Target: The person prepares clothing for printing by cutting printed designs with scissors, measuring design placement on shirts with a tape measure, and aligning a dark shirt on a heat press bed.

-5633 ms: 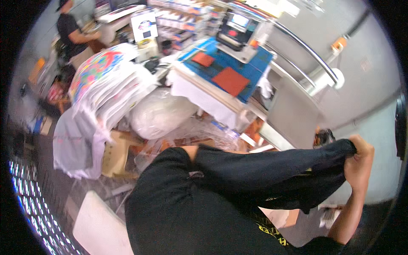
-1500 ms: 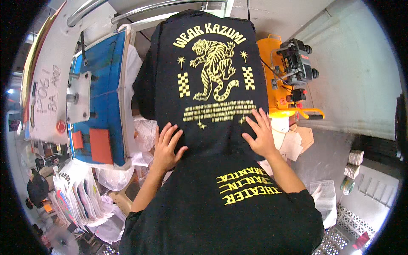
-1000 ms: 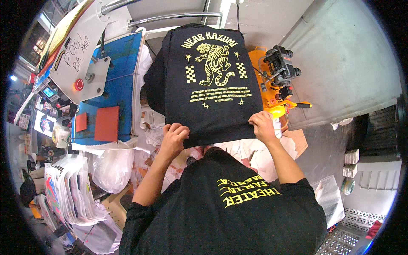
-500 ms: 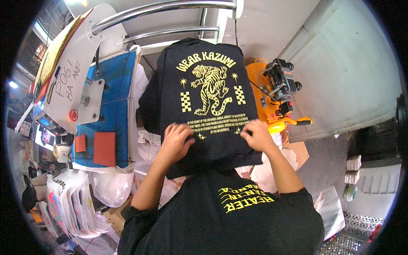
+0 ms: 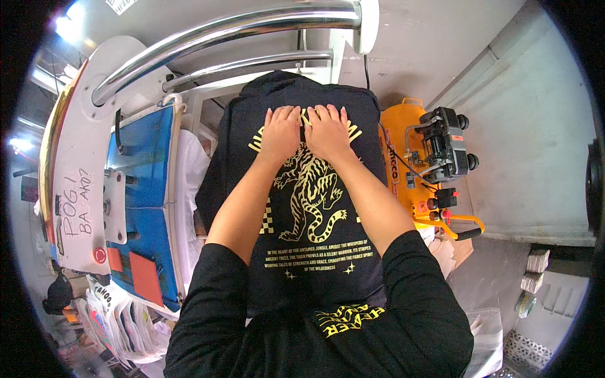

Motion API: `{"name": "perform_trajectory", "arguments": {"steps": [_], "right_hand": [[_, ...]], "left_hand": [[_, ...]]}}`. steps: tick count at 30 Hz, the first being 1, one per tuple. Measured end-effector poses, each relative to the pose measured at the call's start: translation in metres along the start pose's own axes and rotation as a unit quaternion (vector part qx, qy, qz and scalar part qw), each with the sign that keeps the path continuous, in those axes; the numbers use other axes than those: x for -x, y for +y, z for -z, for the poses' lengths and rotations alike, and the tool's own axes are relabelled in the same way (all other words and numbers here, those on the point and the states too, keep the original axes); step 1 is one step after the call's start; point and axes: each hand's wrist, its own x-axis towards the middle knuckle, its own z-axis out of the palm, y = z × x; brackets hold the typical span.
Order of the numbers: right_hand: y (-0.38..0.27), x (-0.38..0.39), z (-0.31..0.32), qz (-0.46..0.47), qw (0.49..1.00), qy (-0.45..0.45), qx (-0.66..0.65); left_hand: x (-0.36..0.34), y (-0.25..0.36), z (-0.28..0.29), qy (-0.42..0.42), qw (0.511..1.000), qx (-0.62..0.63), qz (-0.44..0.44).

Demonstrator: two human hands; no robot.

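A black T-shirt (image 5: pixel 350 283) lies spread out in front of me, bearing a pale yellow print of a tiger, arched lettering, checkered strips and a block of small text. Both hands rest on its upper part, covering much of the lettering. My left hand (image 5: pixel 280 132) lies left of centre with fingers extended forward, slightly bent at the tips. Close beside it, my right hand (image 5: pixel 324 132) also rests palm down, fingers lying apart on the fabric. My forearms run down over the print, hiding parts of its sides.
At left stands a white heat press (image 5: pixel 72 189) with a blue pad (image 5: pixel 142 220) and red squares (image 5: pixel 146 277). Chrome bars (image 5: pixel 227 41) arch behind the shirt. An orange compressor (image 5: pixel 403 126) sits at right. Stacked printed sheets (image 5: pixel 113 321) are at lower left.
The shirt, earlier held up in my right hand, now lies spread out. Both hands have moved from its lower part forward onto the lettering near the top, closer together.
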Motion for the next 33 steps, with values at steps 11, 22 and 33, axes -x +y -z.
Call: {"name": "perform_trajectory", "arguments": {"steps": [11,22,33], "right_hand": [[0.067,0.046,0.028,-0.128,0.991,0.009,0.039],[0.076,0.388,0.029,-0.514,0.695,-0.031,-0.501],[0.044,0.419,0.07,-0.464,0.601,0.06,-0.647]], "left_hand": [[0.076,-0.078,0.038,0.036,0.978,0.043,0.201],[0.348,-0.006,0.113,-0.101,0.774,0.338,0.526],[0.4,-0.039,0.108,0.137,0.754,0.418,0.489]]}}
